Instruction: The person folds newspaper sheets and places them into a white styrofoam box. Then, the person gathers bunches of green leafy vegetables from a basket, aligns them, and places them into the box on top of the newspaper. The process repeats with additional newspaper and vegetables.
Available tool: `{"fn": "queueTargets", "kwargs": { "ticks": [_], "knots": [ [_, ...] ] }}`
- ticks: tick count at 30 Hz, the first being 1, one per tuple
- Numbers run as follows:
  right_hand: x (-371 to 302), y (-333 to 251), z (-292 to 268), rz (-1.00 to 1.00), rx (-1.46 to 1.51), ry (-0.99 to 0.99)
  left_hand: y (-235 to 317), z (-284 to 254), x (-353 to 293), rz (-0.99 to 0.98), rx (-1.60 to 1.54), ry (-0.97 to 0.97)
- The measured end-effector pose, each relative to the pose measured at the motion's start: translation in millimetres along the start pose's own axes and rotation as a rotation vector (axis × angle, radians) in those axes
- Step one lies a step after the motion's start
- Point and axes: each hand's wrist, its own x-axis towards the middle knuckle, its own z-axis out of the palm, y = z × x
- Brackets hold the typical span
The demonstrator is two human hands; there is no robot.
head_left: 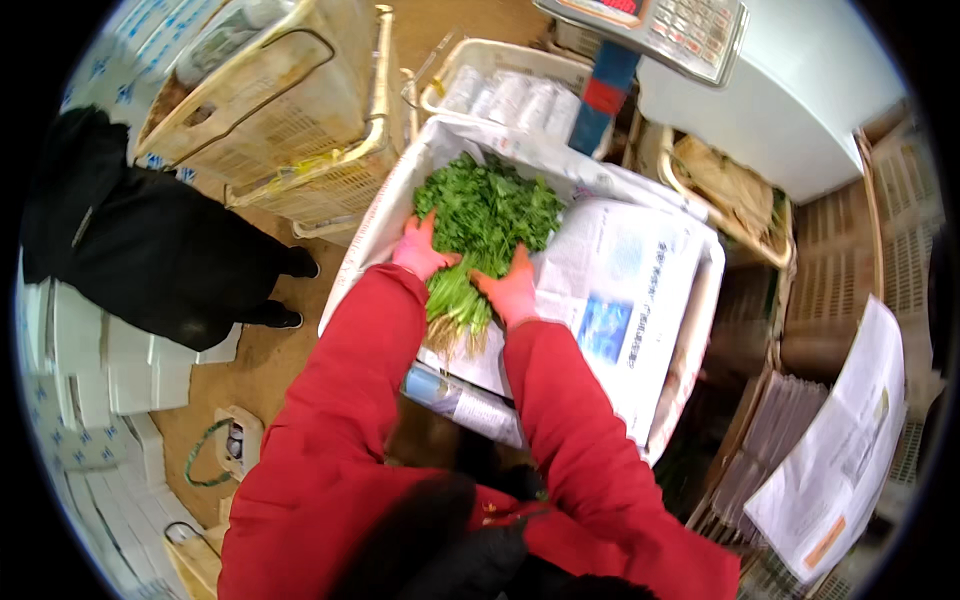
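Observation:
A bunch of leafy green herbs (488, 212) with pale roots lies in a box lined with newspaper (628, 272), at the centre. My left hand (420, 250), in a pink glove, presses the bunch's left side. My right hand (512, 288), also gloved pink, grips the right side near the stems. Both red sleeves reach in from the lower edge. The roots (455, 335) point toward me.
A person in black (150, 250) stands at the left on the brown floor. Tan plastic crates (290, 110) are stacked beyond them. A weighing scale (665, 28) sits at the top, a basket of rolls (510, 95) beside it. Stacked newspapers (830, 460) lie at right; white boxes (90, 370) at left.

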Motion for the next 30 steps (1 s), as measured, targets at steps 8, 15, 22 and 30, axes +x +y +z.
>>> {"fn": "queueTargets", "kwargs": {
  "ticks": [8,15,22,30],
  "knots": [
    [-116,-82,-203,-0.184,-0.165,-0.230,109,-44,-88,0.606,0.190,0.404],
    [-369,-142,-398,0.013,-0.516,-0.057,337,37,-330,1.324,-0.620,-0.911],
    [-775,-186,-462,0.456,-0.714,1.019,400,125,-568,1.533,-0.475,-1.708],
    [-1165,-103,-205,2.075,-0.004,0.978,443,154,-866,2.050,-0.510,-2.102]
  ]
}}
